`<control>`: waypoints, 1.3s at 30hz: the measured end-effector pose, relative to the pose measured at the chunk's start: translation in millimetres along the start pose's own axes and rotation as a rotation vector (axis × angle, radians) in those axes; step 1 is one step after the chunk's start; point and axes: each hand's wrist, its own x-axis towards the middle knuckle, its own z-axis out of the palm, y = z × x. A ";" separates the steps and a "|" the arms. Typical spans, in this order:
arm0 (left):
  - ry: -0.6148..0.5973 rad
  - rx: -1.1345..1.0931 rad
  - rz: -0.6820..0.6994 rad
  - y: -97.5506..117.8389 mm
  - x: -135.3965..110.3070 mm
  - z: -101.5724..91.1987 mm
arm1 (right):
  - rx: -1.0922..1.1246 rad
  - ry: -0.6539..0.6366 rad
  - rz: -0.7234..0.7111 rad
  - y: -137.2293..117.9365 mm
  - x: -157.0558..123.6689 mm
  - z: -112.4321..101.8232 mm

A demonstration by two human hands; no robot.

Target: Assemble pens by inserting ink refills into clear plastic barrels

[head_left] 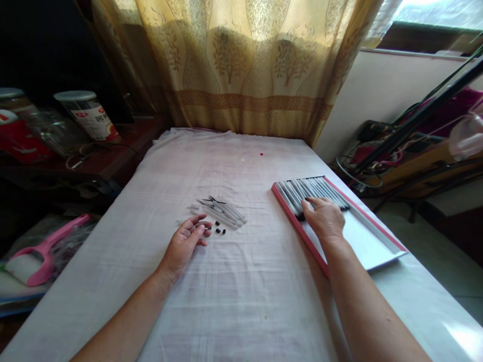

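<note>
My right hand reaches over the row of slim whitish pens with black ends. Its fingers are closed at the near part of the row, on what looks like a pen; the fingers hide most of it. The pens lie side by side in the far part of a shallow white box with red sides. My left hand hovers low over the cloth, palm inward, its fingers loosely curled and apart. Beside its fingertips lie several small black caps. Just beyond them is a loose pile of clear pen parts with dark tips.
A whitish cloth covers the table. Near its far edge lies a small red bit. Jars stand on a dark cabinet at left, above a pink-handled roller. A patterned curtain hangs behind.
</note>
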 end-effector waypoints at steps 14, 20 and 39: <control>0.360 0.329 0.332 1.3 34.2 -58.5 | 0.188 -0.455 -0.378 -121.3 -90.1 -5.0; 0.326 0.460 0.352 -6.3 37.7 -59.5 | 0.108 -0.442 -0.392 -121.5 -95.6 1.3; -0.047 1.176 0.705 -3.7 25.6 -53.2 | 0.757 -0.177 -0.328 -104.3 -110.7 9.2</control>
